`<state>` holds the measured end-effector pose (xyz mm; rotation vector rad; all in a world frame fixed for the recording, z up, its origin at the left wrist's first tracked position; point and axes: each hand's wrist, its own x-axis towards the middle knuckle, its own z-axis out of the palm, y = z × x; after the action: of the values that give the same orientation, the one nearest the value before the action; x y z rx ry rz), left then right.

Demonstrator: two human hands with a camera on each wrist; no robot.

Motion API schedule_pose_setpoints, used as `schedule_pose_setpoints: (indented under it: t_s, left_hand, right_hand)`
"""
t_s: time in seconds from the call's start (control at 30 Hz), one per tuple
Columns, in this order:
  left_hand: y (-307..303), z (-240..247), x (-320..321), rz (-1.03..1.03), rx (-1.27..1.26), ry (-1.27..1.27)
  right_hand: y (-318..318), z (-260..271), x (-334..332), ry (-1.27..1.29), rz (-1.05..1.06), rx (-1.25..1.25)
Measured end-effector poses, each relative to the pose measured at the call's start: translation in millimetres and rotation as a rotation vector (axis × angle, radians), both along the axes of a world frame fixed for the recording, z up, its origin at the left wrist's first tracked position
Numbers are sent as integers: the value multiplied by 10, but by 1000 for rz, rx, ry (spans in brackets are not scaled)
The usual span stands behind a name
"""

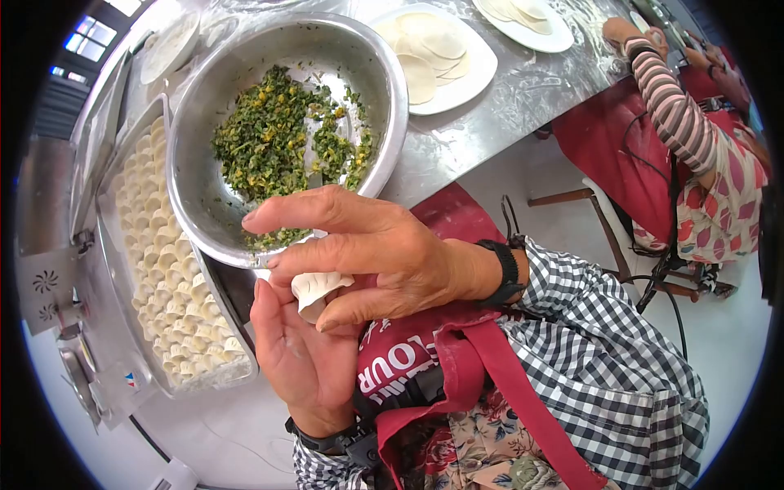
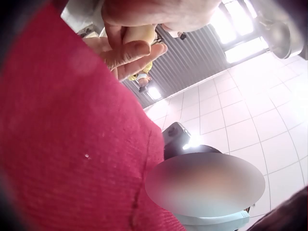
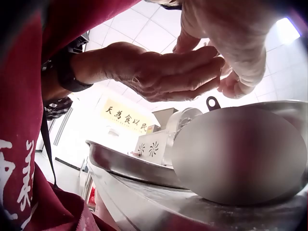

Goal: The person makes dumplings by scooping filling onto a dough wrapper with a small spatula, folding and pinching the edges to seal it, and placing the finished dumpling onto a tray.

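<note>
A pleated dumpling (image 1: 317,289) is held between the two hands, in front of the person's apron. The left hand (image 1: 306,355) lies palm up under it, cupping it from below, with the fingers partly hidden behind the other hand. From above, the right hand (image 1: 396,257) pinches the dumpling, its thumb at the lower edge and its index finger stretched out over a bowl's rim. That metal bowl (image 1: 398,122) contains chopped green and yellow filling (image 1: 265,131). In the right wrist view, the left hand (image 3: 159,74) meets the right hand (image 3: 236,33) at the fingertips.
Left of the bowl, a metal tray (image 1: 216,380) carries rows of dumplings (image 1: 167,269). A white plate (image 1: 482,77) with round wrappers (image 1: 433,45) stands on the steel table (image 1: 482,135); another plate (image 1: 551,41) is farther back. Another person's striped sleeve (image 1: 674,110) shows at right.
</note>
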<state>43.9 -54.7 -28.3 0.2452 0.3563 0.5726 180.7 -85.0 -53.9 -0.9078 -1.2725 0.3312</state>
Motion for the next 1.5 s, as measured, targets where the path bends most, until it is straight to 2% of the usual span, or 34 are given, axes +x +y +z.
schedule_pose_setpoints:
  t_s: [0.13,0.2,0.3,0.4,0.43,0.5,0.57,0.7,0.77,0.87,1.0,1.07,1.1,1.17,1.27,1.5]
  left_hand:
    - [-13,-28,3,42,-64,-78]
    - [-22,-40,12,80,-82,-79]
    - [-49,-8,50,85,-141,-128]
    - [-61,50,60,131,-195,-74]
    - [-44,47,52,74,-166,-101]
    - [-17,25,34,18,-141,-127]
    - [-17,-24,15,106,-150,-29]
    - [-20,-14,32,92,-191,-16]
    - [-16,-39,23,97,-322,-162]
    - [-28,-39,39,107,-364,-221]
    - [-24,22,68,122,-378,-158]
    - [-8,21,61,46,-499,-346]
    - [-12,7,44,46,-497,-348]
    - [-21,-26,21,61,-302,-103]
    - [-29,-6,35,85,-250,11]
    - [-50,-8,23,114,-214,64]
  right_hand:
    - [21,-18,100,-180,20,90]
    - [59,-84,122,-398,-38,230]
    - [20,-71,92,-429,-92,221]
    - [50,-90,38,-395,-141,158]
    - [48,-79,28,-395,-142,158]
    - [39,-46,21,-213,-48,83]
    - [27,-22,59,-221,-22,86]
    - [52,-14,59,-226,-50,124]
    - [69,-56,65,-268,-56,155]
    - [70,-66,77,-369,-88,199]
    - [61,-56,95,-473,-132,217]
    - [57,-33,67,-395,-135,190]
    - [51,-27,46,-318,-138,167]
    - [42,-43,72,-295,-126,153]
    - [14,-70,93,-277,-110,134]
    - [-34,-27,120,-263,-66,112]
